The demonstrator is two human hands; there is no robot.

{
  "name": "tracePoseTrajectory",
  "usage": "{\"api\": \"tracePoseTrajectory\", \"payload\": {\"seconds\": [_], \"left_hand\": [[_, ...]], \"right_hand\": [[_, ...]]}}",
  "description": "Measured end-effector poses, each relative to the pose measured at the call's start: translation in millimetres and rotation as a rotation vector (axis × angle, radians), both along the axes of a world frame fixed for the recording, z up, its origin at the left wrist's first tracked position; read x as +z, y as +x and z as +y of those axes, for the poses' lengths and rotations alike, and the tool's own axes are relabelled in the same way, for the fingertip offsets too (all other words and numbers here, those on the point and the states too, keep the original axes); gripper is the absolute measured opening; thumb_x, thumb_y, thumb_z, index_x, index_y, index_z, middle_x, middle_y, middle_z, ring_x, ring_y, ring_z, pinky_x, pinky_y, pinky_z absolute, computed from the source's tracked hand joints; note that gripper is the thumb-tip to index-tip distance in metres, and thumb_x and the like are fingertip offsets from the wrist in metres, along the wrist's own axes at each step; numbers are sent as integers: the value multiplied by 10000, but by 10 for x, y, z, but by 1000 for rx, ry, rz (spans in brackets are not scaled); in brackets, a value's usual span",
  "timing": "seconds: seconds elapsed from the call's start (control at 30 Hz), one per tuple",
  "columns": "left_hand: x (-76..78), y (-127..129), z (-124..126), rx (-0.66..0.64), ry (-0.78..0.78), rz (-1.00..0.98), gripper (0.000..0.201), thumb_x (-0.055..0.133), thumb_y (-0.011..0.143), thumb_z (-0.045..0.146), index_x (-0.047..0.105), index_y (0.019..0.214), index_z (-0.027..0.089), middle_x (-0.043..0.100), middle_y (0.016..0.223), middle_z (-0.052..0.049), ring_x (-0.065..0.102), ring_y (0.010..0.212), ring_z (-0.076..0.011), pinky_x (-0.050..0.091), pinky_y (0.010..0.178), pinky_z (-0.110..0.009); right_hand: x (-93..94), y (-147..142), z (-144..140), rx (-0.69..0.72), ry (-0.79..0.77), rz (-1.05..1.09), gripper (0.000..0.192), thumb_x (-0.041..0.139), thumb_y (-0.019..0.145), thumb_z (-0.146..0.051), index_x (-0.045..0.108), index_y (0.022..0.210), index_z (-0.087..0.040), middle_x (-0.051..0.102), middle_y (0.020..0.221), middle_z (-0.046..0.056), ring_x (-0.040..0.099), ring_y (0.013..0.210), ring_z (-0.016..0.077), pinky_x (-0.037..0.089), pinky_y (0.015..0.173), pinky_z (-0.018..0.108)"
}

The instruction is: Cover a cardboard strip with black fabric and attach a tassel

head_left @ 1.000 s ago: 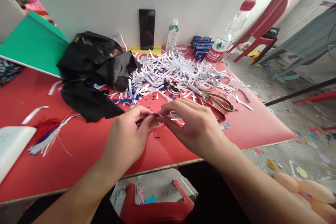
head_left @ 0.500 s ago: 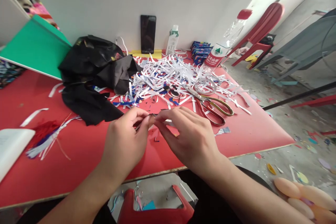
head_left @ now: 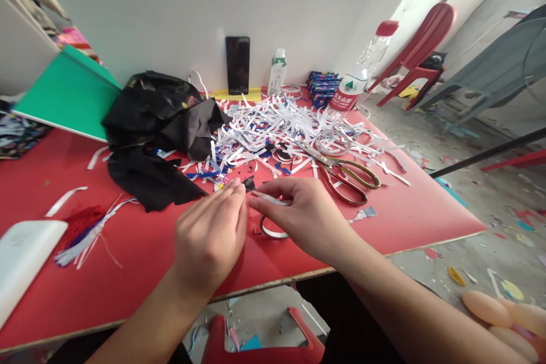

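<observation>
My left hand (head_left: 213,233) is closed, fingers pressed together, over the front middle of the red table (head_left: 145,273). What it holds, if anything, is hidden behind the fingers. My right hand (head_left: 305,207) faces it, thumb and index finger pinched on a narrow white strip (head_left: 275,234) that curls down in a loop. A small black scrap (head_left: 249,183) shows just past the fingertips of both hands. Scissors (head_left: 341,170) with red and yellowish handles lie beyond my right hand. A black cloth piece (head_left: 149,179) lies beyond my left hand.
A heap of shredded white strips (head_left: 273,122) covers the table's back middle. Around it stand a black phone (head_left: 238,65), a small carton bottle (head_left: 277,73) and a clear water bottle (head_left: 350,88). A tasselled bundle (head_left: 85,233) and a white object (head_left: 29,256) lie at left.
My left hand has turned, its fingers now straighter and pressed together. The white loop now shows under my right hand. The view has shifted slightly.
</observation>
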State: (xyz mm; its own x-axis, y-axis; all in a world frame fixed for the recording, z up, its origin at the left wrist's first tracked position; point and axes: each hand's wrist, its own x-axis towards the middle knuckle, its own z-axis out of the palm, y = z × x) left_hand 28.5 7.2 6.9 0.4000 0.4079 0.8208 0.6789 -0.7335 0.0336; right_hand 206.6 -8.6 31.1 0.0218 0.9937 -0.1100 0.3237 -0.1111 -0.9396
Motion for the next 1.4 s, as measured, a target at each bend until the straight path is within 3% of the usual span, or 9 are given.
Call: {"api": "tracePoseTrajectory", "payload": {"seconds": [0.07,0.2,0.37,0.53,0.73,1.0,1.2,1.27,1.4], "left_hand": [[4,-2,10,-7,-8,-6,148,734,914,-17,751,1048,44,854,1039,-195,854,896,-276,669,852,-333],[5,-7,22,-19,-156,-72,131,701,960,31,781,1062,42,861,959,-155,853,840,-253,676,804,-306],[64,-8,-16,-50,-362,-137,174,700,985,101,800,1127,94,869,1018,-113,855,833,-230,677,740,-260],[82,12,-46,-23,-531,-196,122,738,955,110,825,1036,140,869,889,-48,832,690,-189,644,639,-217],[37,22,-59,-25,-444,-185,149,700,979,139,823,1062,159,872,941,-66,828,691,-203,662,688,-255],[108,26,-83,-88,-603,-228,131,671,1005,147,795,1039,173,862,887,-35,812,694,-181,616,617,-235],[108,8,-87,-108,-625,-244,139,646,1015,131,782,1032,155,861,893,-28,814,702,-161,574,596,-210],[116,2,-85,-129,-630,-238,153,630,1018,117,777,1015,160,860,887,-22,820,719,-155,578,609,-196],[116,13,-89,-116,-691,-268,169,631,1014,108,784,1048,168,867,894,-10,837,756,-155,595,619,-173]], "right_hand": [[-23,3,-27,44,44,-37,221,753,926,-445,856,932,-250,783,747,5,613,565,141,425,508,268],[-62,6,-68,-10,225,-231,179,763,949,-406,871,1040,-296,816,818,3,691,666,172,462,606,284],[-21,47,-64,-23,344,-465,183,738,994,-387,864,1103,-311,702,582,-35,639,555,158,412,594,273],[-6,46,-80,-73,309,-576,301,773,956,-449,781,1186,-255,690,583,-51,592,498,151,352,554,264],[35,15,-75,-9,146,-494,210,717,984,-457,801,1011,-266,687,592,-39,583,494,151,327,535,265],[-16,92,-93,7,342,-473,203,704,997,-394,790,1120,-258,701,595,-41,584,506,144,356,559,262],[-46,115,-87,47,465,-577,138,680,1021,-331,781,999,-240,683,576,-52,536,459,118,334,545,252],[-53,117,-91,56,504,-589,134,674,1025,-323,780,1038,-243,685,581,-53,556,471,121,340,547,248],[-81,112,-102,11,491,-597,218,681,1015,-413,730,1129,-233,696,588,-46,611,505,142,344,542,250]]}}
